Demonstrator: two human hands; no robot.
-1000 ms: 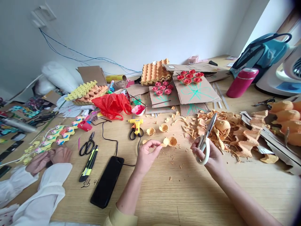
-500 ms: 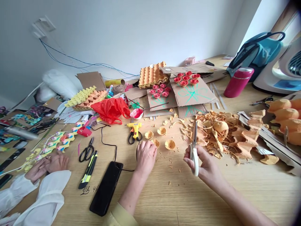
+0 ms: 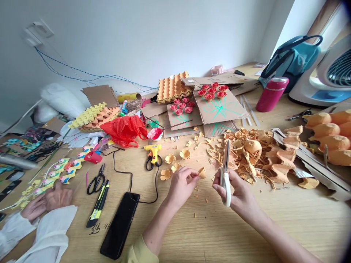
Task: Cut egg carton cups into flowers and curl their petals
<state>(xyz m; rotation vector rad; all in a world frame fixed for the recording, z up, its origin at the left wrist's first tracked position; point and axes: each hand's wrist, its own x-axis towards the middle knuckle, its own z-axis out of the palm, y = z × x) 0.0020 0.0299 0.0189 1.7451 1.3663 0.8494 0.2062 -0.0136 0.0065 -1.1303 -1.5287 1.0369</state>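
Note:
My left hand (image 3: 181,186) is closed, its fingertips pinching the edge of an orange egg-carton cup (image 3: 202,172), which is tilted on its side. My right hand (image 3: 233,188) grips white-handled scissors (image 3: 226,175) with the blades pointing away from me, nearly together. Beyond my left hand lie several cups cut like flowers: one petal cup (image 3: 165,174) left of my fingers, another cup (image 3: 176,167) partly behind my hand, and two cups (image 3: 170,158) (image 3: 185,153) farther back. A heap of carton scraps (image 3: 241,153) lies just past the scissors.
A yellow glue gun (image 3: 153,151), black scissors (image 3: 95,182), a utility knife (image 3: 98,204) and a phone (image 3: 120,224) lie leftward. Another person's hands (image 3: 52,201) work at far left. Cardboard with red flowers (image 3: 222,109), a pink bottle (image 3: 272,94) and egg trays (image 3: 327,135) stand behind and right.
My left hand has moved right and now pinches the cup that stood on the table. A petal cup shows where that hand was. My right hand still holds the scissors.

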